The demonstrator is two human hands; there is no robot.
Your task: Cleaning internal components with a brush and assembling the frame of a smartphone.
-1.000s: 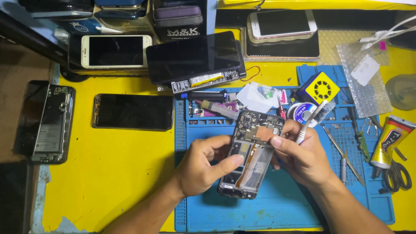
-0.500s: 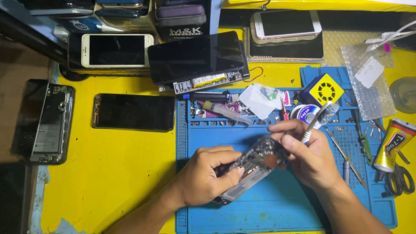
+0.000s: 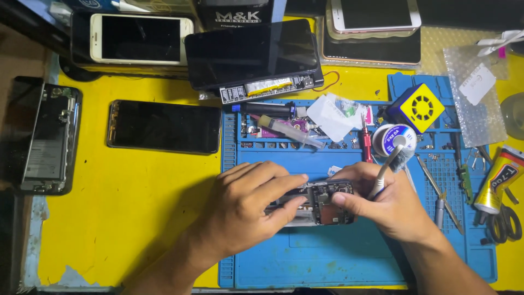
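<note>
An opened phone body [image 3: 322, 203] with its circuit board exposed lies sideways over the blue work mat [image 3: 327, 257]. My left hand [image 3: 248, 205] covers and grips its left half, fingers laid across the top. My right hand [image 3: 390, 205] pinches the phone's right end with the thumb on the board, and also holds a small brush [image 3: 390, 163] with a white handle that sticks up between the fingers. Part of the phone is hidden under my left hand.
A dark phone [image 3: 164, 127] lies on the yellow table, another opened phone [image 3: 46, 136] at the far left. Screens and phones are stacked at the back [image 3: 251, 52]. A solder spool [image 3: 396, 136], yellow square device [image 3: 420, 108], red screwdriver [image 3: 367, 139], tweezers [image 3: 436, 186] and glue tube [image 3: 496, 177] crowd the mat's right side.
The phone has been turned from upright, through a tilt, to lying sideways and lower on the mat. Both hands turned with it and kept their hold.
</note>
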